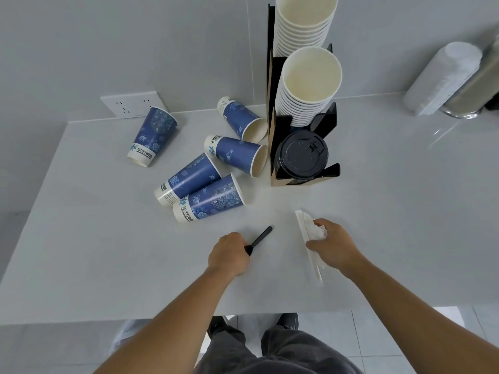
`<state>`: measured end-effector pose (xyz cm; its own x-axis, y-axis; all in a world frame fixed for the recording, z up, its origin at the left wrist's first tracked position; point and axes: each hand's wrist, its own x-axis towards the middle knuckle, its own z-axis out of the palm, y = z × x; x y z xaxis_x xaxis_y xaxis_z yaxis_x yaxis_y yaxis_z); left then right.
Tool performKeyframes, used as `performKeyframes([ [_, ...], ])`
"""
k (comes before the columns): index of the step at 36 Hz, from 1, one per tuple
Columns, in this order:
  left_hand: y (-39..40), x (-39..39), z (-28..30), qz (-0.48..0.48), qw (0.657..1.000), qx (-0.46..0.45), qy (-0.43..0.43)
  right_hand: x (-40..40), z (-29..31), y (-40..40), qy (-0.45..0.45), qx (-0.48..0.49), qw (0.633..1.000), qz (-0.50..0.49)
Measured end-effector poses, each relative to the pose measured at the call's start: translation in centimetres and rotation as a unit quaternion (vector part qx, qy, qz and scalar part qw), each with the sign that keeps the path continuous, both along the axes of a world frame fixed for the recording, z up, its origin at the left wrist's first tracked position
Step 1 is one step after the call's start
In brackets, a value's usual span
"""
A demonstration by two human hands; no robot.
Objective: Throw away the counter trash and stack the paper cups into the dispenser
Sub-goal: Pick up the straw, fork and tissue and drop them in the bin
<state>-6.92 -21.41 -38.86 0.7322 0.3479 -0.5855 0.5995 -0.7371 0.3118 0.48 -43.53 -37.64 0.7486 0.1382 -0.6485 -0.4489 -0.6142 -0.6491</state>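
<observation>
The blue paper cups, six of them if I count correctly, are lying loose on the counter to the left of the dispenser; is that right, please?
Not quite: the head view shows five blue paper cups, not six. The rest stands: they lie loose on the counter, left of the dispenser.

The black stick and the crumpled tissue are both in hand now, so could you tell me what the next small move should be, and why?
Probably lift both hands and carry the trash off the counter to a bin, which is out of view. The left hand is closed on the black stick, and the right hand grips the crumpled tissue over the paper-wrapped straw. The five blue cups can wait.
</observation>
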Motion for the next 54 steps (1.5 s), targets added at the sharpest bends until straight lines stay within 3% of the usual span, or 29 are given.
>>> performKeyframes([
  [14,0.3,-0.7,0.0,0.057,0.997,-0.032,-0.042,0.6,-0.2,-1.3,0.001,0.001,1.000,0.018],
  [24,2.3,-2.0,0.5,0.110,0.986,-0.038,-0.121,1.0,-0.2,-1.0,-0.007,-0.002,0.999,0.035],
  [36,3.0,-3.5,-0.3,0.139,0.982,-0.047,-0.117,1.0,-0.1,0.6,-0.014,-0.005,0.998,0.068],
  [44,3.2,-4.8,0.1,0.108,0.984,-0.010,-0.142,1.3,0.1,1.1,-0.019,-0.006,0.997,0.081],
  [50,3.0,-6.6,0.2,0.027,0.998,-0.005,-0.063,1.4,0.2,1.7,-0.021,-0.002,0.996,0.091],
  [54,2.7,-7.2,-0.2,0.015,0.998,0.003,-0.063,1.4,0.2,2.1,-0.021,-0.005,0.995,0.100],
])
